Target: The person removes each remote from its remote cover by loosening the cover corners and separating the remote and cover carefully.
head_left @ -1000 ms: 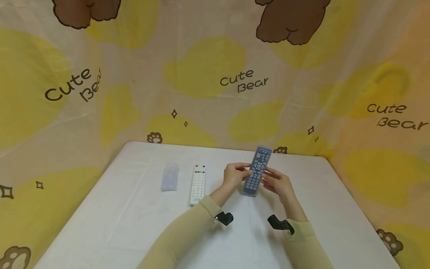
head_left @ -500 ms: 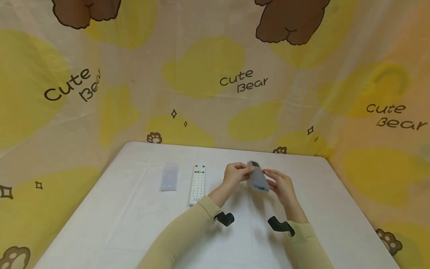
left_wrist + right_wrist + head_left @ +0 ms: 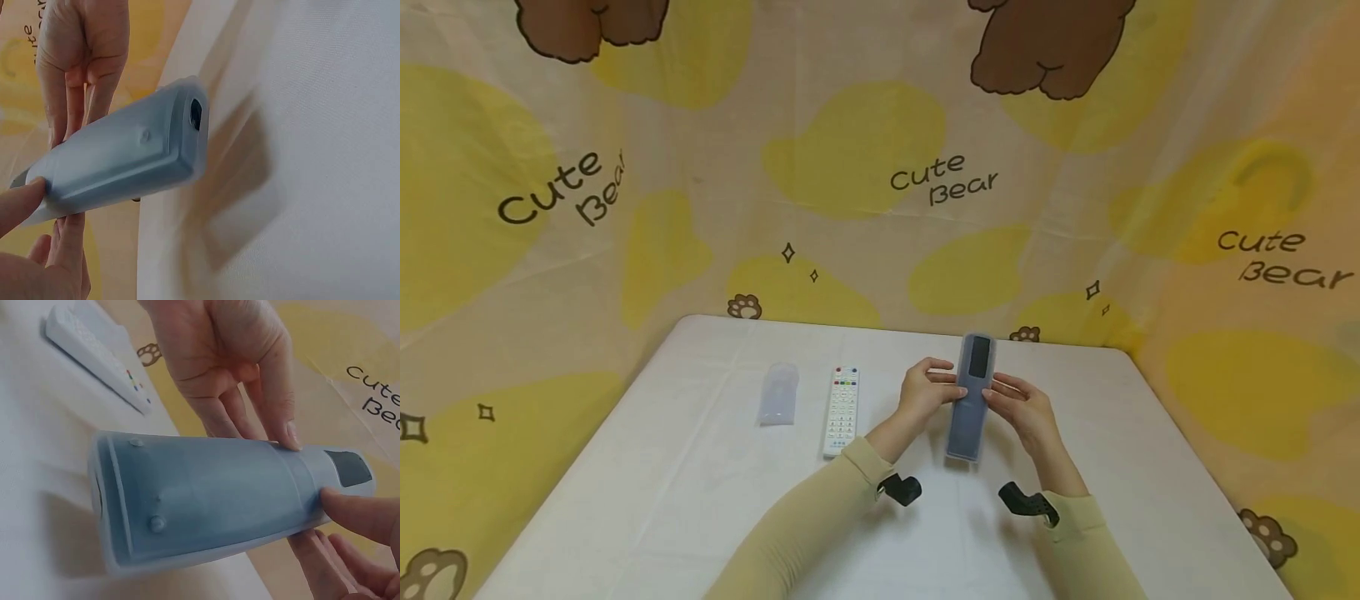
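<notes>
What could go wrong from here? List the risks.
The left hand and right hand hold the grey remote by its sides, above the table, so it might slip and drop. Its translucent cover could shift under their grip. A fall leftward might knock the white remote nearby.

Both long sides of the raised grey remote [image 3: 967,429] are blocked by the left hand [image 3: 922,393] and right hand [image 3: 1024,408]; its ends are accessible. Right of the grip, the table [image 3: 1138,467] allows lateral passage. Left of it, the white remote [image 3: 842,412] obstructs, then the translucent cover [image 3: 779,396]. Beyond, the backdrop [image 3: 850,167] limits reach.
</notes>
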### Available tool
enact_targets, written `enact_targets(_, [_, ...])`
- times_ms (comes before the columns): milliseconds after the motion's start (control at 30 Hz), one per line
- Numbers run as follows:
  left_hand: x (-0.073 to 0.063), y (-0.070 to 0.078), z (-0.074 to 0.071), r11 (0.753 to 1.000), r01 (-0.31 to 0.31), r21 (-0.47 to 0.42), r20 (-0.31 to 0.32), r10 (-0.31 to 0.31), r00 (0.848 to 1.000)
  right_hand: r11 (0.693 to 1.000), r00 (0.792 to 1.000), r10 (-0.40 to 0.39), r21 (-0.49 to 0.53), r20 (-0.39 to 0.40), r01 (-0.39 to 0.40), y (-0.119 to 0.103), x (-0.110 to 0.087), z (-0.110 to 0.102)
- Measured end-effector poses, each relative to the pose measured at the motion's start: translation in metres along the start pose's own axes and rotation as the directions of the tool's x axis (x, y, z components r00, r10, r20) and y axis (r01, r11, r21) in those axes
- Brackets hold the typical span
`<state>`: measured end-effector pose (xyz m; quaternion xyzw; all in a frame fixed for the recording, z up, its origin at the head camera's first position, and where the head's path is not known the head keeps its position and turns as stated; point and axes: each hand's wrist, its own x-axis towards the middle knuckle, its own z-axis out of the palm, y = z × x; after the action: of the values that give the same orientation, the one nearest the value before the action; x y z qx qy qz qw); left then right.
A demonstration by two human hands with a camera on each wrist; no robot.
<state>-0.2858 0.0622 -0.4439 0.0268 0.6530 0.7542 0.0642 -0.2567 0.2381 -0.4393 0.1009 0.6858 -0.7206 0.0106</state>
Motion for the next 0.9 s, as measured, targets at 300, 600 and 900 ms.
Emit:
enact_targets(300, [0.001, -0.006, 0.000, 0.997, 0.058, 0.043, 0.012, -0.059, 0.998, 0.992, 0.999, 0.030, -0.124, 0.013, -0.029, 0.004, 0.002, -0.003])
enact_targets(600, [0.000, -0.017, 0.000, 0.992, 0.077, 0.098, -0.011, -0.076, 0.997, 0.981, 0.998, 0.059, -0.187, 0.008, -0.057, 0.009, 0.003, -0.004])
enact_targets(900, [0.000, -0.030, 0.000, 0.991, 0.085, 0.100, -0.020, -0.083, 0.996, 0.975, 0.997, 0.074, -0.209, 0.024, -0.068, 0.020, 0.006, -0.006])
